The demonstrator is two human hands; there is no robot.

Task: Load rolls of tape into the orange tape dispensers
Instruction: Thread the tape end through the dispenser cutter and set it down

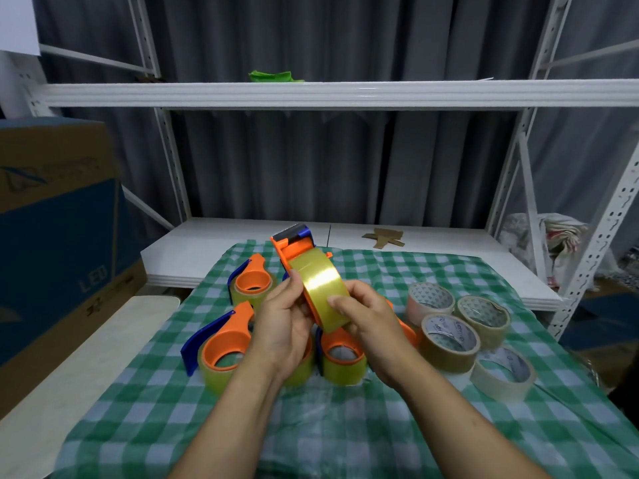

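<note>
In the head view, held up over the desk point(345, 426), the left hand point(283, 326) grips the orange dispenser point(294, 245) and the fingers point(340, 302) of the right hand point(366, 319) grip the yellow tape roll point(323, 288) sitting on it; next, I think, push it fully on.

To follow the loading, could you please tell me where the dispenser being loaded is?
The dispenser is at the centre of the head view, held by the left hand and right hand above the checked cloth.

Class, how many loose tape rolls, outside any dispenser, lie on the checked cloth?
4, beside the right hand: pinkish back roll, tan back-right roll, brown middle roll, white nearest roll. More may hide.
</note>
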